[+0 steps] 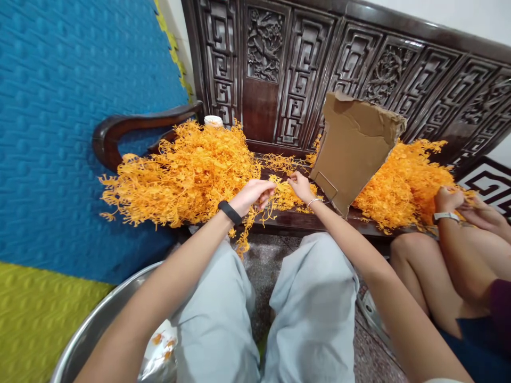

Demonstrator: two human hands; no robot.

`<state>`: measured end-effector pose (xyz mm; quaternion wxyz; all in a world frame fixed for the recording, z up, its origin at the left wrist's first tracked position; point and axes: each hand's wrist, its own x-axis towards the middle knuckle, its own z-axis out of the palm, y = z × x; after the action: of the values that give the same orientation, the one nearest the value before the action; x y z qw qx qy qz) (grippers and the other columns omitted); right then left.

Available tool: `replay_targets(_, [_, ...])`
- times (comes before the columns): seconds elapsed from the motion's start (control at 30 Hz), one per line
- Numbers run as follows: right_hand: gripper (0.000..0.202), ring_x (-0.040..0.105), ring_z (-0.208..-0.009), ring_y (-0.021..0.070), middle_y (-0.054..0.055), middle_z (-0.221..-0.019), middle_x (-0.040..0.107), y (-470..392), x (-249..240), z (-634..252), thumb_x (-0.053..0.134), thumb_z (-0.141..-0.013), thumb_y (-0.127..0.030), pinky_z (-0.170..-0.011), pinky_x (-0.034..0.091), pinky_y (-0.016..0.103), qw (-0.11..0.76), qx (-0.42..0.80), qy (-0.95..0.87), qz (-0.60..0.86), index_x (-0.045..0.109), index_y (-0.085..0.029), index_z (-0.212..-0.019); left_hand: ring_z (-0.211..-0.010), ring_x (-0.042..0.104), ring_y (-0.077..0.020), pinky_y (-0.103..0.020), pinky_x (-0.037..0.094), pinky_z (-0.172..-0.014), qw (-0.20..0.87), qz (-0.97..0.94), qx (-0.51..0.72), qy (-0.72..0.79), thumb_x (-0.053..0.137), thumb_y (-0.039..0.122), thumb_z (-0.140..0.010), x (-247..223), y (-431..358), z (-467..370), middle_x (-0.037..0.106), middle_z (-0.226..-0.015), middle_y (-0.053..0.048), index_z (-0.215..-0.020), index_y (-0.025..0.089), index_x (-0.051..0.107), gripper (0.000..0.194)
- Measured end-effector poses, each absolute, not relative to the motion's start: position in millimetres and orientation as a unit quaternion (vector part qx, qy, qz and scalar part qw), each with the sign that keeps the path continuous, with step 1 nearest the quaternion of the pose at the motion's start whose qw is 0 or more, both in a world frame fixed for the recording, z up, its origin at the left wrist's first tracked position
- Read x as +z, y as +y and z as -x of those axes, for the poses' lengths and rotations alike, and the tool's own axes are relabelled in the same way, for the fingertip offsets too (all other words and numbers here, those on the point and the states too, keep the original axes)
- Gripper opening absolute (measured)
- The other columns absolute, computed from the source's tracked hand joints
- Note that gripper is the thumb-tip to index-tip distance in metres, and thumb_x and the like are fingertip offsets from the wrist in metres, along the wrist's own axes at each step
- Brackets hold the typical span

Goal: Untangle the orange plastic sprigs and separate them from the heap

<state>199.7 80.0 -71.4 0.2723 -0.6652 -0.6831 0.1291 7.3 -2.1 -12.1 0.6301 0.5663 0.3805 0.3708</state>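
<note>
The small pile of orange strands (288,196) lies on the dark wooden counter (287,219), between and just below your two hands, with some strands dangling over the front edge under your left hand (257,194). Your left fingers are curled closed beside them, and the fingertips of your right hand (300,187) are pinched together above the pile; you can't tell which strands, if any, either one grips. A big orange heap (191,175) sits to your left, a white container (213,121) behind it. Cardboard (353,143) stands tilted just right of your right hand, partly blocking another heap (411,186), where another person's hands (449,199) hold strands.
</note>
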Motion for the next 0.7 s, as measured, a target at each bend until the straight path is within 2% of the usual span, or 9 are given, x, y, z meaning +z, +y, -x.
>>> replay_targets(0.13, [0.035, 0.062, -0.076, 0.0090, 0.008, -0.100, 0.064, 64, -53, -177, 0.028, -0.095, -0.033, -0.073, 0.049, 0.023, 0.361, 0.254, -0.695, 0.568, 0.053, -0.013, -0.108, -0.026, 0.037, -0.0053, -0.018, 0.020, -0.031, 0.620, -0.504, 0.433, 0.417, 0.044, 0.022, -0.082, -10, 0, -8, 0.031, -0.038, 0.008, -0.052, 0.018, 0.036, 0.031])
replay_targets(0.2, [0.042, 0.062, -0.072, 0.0098, 0.008, -0.097, 0.064, 50, -41, -172, 0.030, -0.093, -0.046, -0.070, 0.049, 0.025, 0.436, 0.391, -0.681, 0.440, 0.056, -0.015, -0.105, -0.026, 0.036, -0.0051, -0.018, 0.021, -0.031, 0.600, -0.483, 0.458, 0.442, 0.044, 0.022, -0.082, -9, 0, -7, 0.031, -0.037, 0.008, -0.052, 0.019, 0.034, 0.032])
replay_targets(0.27, [0.044, 0.061, -0.071, 0.0103, 0.006, -0.093, 0.063, 33, -30, -168, 0.042, -0.086, -0.055, -0.070, 0.049, 0.026, 0.459, 0.472, -0.673, 0.336, 0.059, -0.017, -0.101, -0.026, 0.036, -0.0048, -0.018, 0.022, -0.031, 0.576, -0.479, 0.478, 0.459, 0.045, 0.021, -0.082, -8, 0, -6, 0.030, -0.036, 0.009, -0.051, 0.019, 0.033, 0.033])
replay_targets(0.37, [0.038, 0.058, -0.071, 0.0096, 0.000, -0.084, 0.061, 13, -19, -163, 0.064, -0.074, -0.048, -0.071, 0.048, 0.025, 0.431, 0.464, -0.708, 0.312, 0.058, -0.019, -0.098, -0.026, 0.036, -0.0044, -0.018, 0.023, -0.031, 0.558, -0.488, 0.485, 0.464, 0.047, 0.020, -0.082, -9, 0, -5, 0.032, -0.036, 0.008, -0.051, 0.018, 0.036, 0.033])
replay_targets(0.43, [0.037, 0.057, -0.070, 0.0095, -0.002, -0.079, 0.058, 6, -17, -159, 0.071, -0.070, -0.041, -0.069, 0.048, 0.024, 0.427, 0.440, -0.719, 0.327, 0.057, -0.019, -0.095, -0.027, 0.036, -0.0042, -0.018, 0.023, -0.032, 0.560, -0.494, 0.481, 0.460, 0.049, 0.021, -0.082, -11, 0, -5, 0.034, -0.036, 0.008, -0.051, 0.018, 0.037, 0.033])
replay_targets(0.57, [0.032, 0.056, -0.071, 0.0097, -0.001, -0.080, 0.058, 3, -20, -152, 0.069, -0.071, -0.040, -0.068, 0.047, 0.024, 0.462, 0.408, -0.713, 0.336, 0.053, -0.018, -0.087, -0.027, 0.037, -0.0044, -0.019, 0.023, -0.032, 0.554, -0.507, 0.468, 0.465, 0.053, 0.023, -0.081, -13, 0, -6, 0.034, -0.035, 0.008, -0.050, 0.018, 0.037, 0.035])
replay_targets(0.7, [0.027, 0.055, -0.068, 0.0095, -0.001, -0.077, 0.058, 5, -18, -151, 0.069, -0.072, -0.038, -0.064, 0.046, 0.024, 0.486, 0.354, -0.717, 0.353, 0.054, -0.018, -0.082, -0.027, 0.037, -0.0043, -0.018, 0.024, -0.032, 0.551, -0.524, 0.458, 0.461, 0.049, 0.022, -0.083, -14, 1, -8, 0.035, -0.038, 0.008, -0.054, 0.017, 0.041, 0.031])
